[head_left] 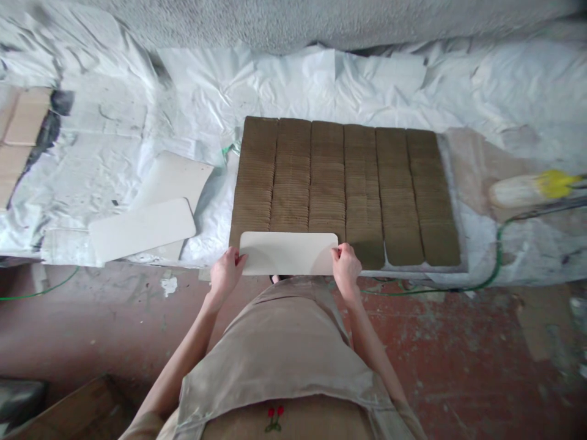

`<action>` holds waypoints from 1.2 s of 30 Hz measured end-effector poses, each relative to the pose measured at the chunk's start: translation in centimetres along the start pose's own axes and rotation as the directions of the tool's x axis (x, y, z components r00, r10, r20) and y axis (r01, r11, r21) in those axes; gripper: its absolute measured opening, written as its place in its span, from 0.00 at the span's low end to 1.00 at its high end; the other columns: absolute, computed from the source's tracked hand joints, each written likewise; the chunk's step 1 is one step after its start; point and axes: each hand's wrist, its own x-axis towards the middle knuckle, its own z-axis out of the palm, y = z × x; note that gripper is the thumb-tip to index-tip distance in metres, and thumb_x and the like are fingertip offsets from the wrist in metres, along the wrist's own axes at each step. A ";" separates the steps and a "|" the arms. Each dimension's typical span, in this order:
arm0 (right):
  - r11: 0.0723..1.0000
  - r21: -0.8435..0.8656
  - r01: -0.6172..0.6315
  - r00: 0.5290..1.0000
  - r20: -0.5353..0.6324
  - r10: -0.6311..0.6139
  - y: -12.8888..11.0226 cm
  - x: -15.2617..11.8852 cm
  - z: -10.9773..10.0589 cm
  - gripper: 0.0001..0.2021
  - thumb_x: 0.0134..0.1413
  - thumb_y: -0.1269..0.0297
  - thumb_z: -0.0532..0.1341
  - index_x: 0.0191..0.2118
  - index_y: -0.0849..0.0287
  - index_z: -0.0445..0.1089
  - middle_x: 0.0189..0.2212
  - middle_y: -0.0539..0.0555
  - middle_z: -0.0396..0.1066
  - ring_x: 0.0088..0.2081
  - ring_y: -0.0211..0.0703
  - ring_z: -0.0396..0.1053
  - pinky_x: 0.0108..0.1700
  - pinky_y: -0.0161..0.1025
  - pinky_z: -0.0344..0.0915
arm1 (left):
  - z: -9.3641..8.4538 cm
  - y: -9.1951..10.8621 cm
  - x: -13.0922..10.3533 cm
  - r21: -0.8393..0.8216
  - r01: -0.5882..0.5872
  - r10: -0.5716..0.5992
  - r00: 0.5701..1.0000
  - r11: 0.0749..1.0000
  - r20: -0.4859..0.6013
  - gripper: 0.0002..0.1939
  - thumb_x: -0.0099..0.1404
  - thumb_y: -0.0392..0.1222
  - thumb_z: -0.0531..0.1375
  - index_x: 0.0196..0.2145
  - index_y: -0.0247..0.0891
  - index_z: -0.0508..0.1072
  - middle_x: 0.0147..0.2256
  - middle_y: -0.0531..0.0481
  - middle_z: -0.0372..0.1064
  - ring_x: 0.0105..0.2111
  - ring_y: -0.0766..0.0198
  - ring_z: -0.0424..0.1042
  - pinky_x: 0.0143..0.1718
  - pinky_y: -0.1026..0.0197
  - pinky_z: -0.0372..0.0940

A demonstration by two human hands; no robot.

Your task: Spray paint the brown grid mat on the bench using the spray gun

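My left hand [225, 269] and my right hand [346, 266] are closed on opposite ends of a thin white board with rounded top corners [288, 253]. They hold it level at the front edge of the work surface, close to my apron. Behind it lie rows of overlapping brown strips [330, 177], packed side by side in several columns. The board covers the near ends of the left columns. Another white rounded board [144, 229] rests to the left, partly over a larger pale sheet [174, 177].
Wrinkled white plastic sheeting [192, 79] covers the surface. At the right are a spray gun with a whitish cup and yellow part [523, 189] and a green hose [499, 247]. Tan boards [27, 116] lie at the far left. Below is a reddish floor [440, 354].
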 end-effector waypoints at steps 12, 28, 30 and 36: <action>1.000 0.004 0.010 0.999 -0.040 -0.010 0.0 0.0 0.2 0.06 0.61 0.61 0.57 0.37 0.58 0.67 0.34 0.52 0.71 0.29 0.38 0.64 0.29 0.37 0.45 | 0.4 -0.6 0.1 -0.011 -0.026 0.026 0.999 1.000 -0.024 0.11 0.64 0.50 0.54 0.35 0.40 0.67 0.28 0.49 0.70 0.27 0.60 0.67 0.26 0.64 0.51; 0.985 -0.171 -0.020 0.999 0.022 0.024 -1.3 0.3 -0.1 0.08 0.62 0.60 0.56 0.41 0.58 0.65 0.37 0.56 0.70 0.37 0.44 0.70 0.29 0.37 0.52 | 0.4 -0.3 0.6 0.017 0.000 -0.001 1.000 1.000 0.014 0.11 0.65 0.50 0.54 0.37 0.40 0.66 0.28 0.50 0.70 0.28 0.60 0.68 0.26 0.63 0.51; 0.982 -0.187 -0.014 0.999 0.027 0.019 -1.4 0.4 -0.1 0.08 0.62 0.60 0.55 0.42 0.59 0.64 0.39 0.57 0.69 0.39 0.45 0.70 0.29 0.36 0.54 | 0.4 -0.2 0.6 0.036 0.010 -0.011 1.000 0.999 0.025 0.11 0.65 0.49 0.54 0.38 0.40 0.67 0.29 0.50 0.71 0.29 0.60 0.69 0.26 0.63 0.52; 0.982 -0.187 -0.030 0.997 0.061 0.042 -1.3 0.5 -0.2 0.09 0.63 0.59 0.54 0.44 0.59 0.63 0.40 0.57 0.69 0.38 0.43 0.71 0.30 0.35 0.57 | 0.2 0.0 0.9 0.107 0.022 -0.026 0.999 0.994 0.040 0.12 0.65 0.50 0.54 0.39 0.40 0.67 0.29 0.49 0.71 0.30 0.58 0.70 0.25 0.62 0.52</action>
